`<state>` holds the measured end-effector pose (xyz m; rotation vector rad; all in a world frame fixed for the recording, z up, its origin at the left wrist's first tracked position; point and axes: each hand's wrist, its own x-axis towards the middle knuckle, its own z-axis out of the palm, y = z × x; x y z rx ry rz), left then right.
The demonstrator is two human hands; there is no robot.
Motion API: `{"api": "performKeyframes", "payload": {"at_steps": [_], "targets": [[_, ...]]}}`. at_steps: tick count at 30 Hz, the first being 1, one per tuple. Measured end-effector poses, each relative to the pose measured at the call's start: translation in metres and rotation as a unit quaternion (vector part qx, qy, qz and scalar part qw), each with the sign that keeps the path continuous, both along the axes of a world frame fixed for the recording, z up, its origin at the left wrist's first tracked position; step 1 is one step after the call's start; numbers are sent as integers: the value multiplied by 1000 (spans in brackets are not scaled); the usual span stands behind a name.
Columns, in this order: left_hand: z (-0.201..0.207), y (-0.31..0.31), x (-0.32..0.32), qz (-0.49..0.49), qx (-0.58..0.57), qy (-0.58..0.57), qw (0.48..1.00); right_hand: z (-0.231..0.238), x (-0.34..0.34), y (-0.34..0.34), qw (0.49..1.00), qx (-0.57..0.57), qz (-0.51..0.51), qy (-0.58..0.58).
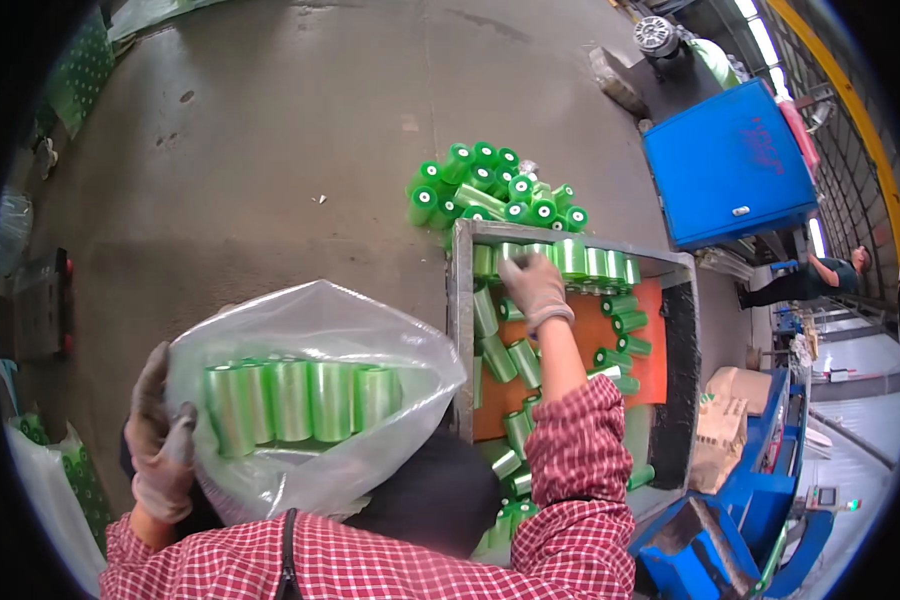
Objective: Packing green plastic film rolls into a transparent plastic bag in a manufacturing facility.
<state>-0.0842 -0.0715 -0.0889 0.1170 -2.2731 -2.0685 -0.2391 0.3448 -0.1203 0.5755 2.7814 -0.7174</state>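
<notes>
A clear plastic bag point(300, 490) lies open across my lap, with several rolls of green film point(290, 400) standing side by side inside. My gloved left hand point(163, 450) grips the bag's left rim, thumb on the inner side and fingers outside. To the right stands a grey-walled bin point(678, 340) with an orange bottom, holding many more green film rolls. My gloved right hand point(535, 288) reaches into its far side, fingers bent round a green film roll point(508, 250) in the far row. The fingertips are partly hidden.
A heap of green rolls point(480, 185) lies on the floor beyond the bin. Further right are a blue cabinet point(730, 165), brown paper sacks point(720, 430) and blue machinery point(690, 550). Another person point(820, 275) stands at the far right. A dark cart point(45, 305) is at the left.
</notes>
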Motion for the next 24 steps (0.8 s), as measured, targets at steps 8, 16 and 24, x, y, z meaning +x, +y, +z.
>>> {"api": "performKeyframes", "payload": {"at_steps": [8, 16, 24], "targets": [[48, 34, -25, 79, -90, -10, 993, -265, 50, 82, 993, 85, -84, -23], [-58, 112, -37, -310, -13, -530, 789, -116, 236, 74, 786, -455, -305, 287], [39, 102, 34, -510, -261, -50, 818, 126, 264, -61, 704, -665, -179, 175]]}}
